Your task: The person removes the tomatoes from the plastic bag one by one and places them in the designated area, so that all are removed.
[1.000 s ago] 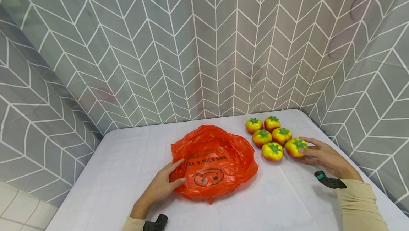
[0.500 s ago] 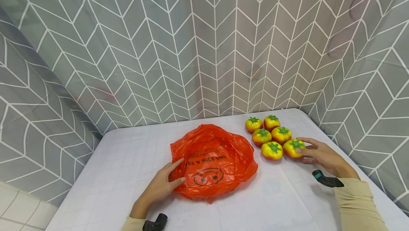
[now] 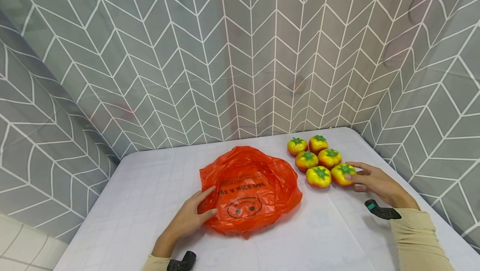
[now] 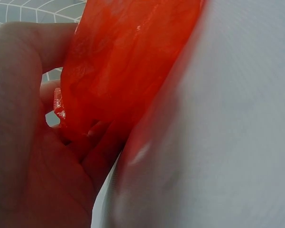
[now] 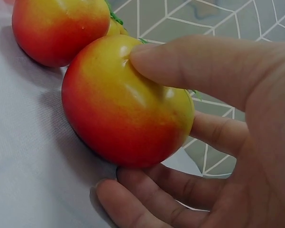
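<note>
Around the left edge of a red plastic bag (image 3: pixel 243 198), my left hand (image 3: pixel 187 217) has its thumb and fingers curved. The bag's mouth gapes toward me. In the left wrist view, red film (image 4: pixel 123 57) covers part of the fingers, and their tips are hidden. My right hand (image 3: pixel 376 181) grips a yellow-and-red tomato (image 3: pixel 342 174) with a green leafy top. The right wrist view has the thumb on the upper side of this tomato (image 5: pixel 128 104) and the fingers beneath and behind it. Its neighbour, another tomato (image 3: pixel 318 177), sits just to the left.
Several more tomatoes stand behind in a cluster, including one at the back left (image 3: pixel 297 147) and one at the back right (image 3: pixel 318 144). A white cloth covers the table (image 3: pixel 322 237). Grey patterned curtain (image 3: pixel 247 54) hangs along the back and both sides.
My right hand and the gripped tomato have shifted slightly left, nearer the neighbouring tomato. The left hand and bag look unchanged.
</note>
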Tool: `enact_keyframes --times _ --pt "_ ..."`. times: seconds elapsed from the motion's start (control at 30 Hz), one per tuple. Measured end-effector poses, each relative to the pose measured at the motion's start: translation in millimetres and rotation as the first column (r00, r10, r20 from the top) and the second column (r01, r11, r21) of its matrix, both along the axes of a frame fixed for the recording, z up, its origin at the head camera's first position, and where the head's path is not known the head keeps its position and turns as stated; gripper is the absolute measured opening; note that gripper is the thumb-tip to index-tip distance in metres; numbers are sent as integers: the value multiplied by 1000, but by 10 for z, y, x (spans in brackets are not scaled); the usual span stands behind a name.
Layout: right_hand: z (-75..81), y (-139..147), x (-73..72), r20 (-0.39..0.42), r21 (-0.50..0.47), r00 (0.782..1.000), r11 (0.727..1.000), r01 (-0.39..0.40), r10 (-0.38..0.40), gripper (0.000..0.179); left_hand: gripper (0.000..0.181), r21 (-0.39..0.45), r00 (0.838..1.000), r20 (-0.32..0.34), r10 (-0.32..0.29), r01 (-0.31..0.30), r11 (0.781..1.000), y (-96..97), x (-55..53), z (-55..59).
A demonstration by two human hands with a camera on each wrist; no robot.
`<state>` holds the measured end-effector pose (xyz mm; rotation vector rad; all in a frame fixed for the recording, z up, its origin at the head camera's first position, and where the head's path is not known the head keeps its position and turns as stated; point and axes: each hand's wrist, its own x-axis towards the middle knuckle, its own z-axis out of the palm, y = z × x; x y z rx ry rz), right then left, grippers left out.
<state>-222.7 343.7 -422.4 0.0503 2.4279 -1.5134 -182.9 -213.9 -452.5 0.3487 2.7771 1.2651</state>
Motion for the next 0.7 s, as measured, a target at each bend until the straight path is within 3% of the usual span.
enact_keyframes --times 0.23,0.7 --pt "12 -1 5 -1 11 1000 1000 -6 6 82 68 9 1000 -3 4 -4 1000 0 4 0" --pt "22 19 1 4 61 1000 998 -31 30 84 63 39 995 -102 17 -13 999 -33 -17 -11"
